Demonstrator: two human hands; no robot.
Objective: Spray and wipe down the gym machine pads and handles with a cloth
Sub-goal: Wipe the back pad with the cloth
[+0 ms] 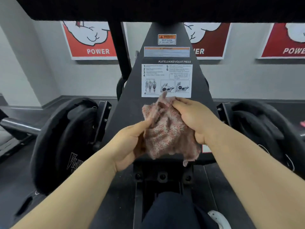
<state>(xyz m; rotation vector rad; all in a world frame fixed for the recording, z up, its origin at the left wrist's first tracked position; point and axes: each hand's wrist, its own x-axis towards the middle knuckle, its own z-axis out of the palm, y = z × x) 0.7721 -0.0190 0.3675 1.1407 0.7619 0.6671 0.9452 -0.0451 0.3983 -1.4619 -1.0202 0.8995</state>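
While both hands hold it up, cloth [166, 129]: pink and fluffy, bunched in the air in front of the squat press [165, 27] upright panel, and apparently not pressed on any machine surface.
Left hand [130, 144]: thumb and fingers [143, 124] pinch the cloth's left edge.
Right hand [193, 119]: fingers curl over the cloth's upper right edge and grip it.
Spray bottle: none in view.
Dark bar [165, 7]: runs across the top of the view and may be a pad. No wet sheen or streaks show, so whether it has been wiped cannot be told.
Weight plates [66, 138]: black, on either side of the panel, apart from both hands.
Step in hand: probably spreading or refolding the cloth to get a fresh face.
Done so far: nothing that this view can confirm.
Left to do: seemingly the wiping of pads and handles, and any spraying.
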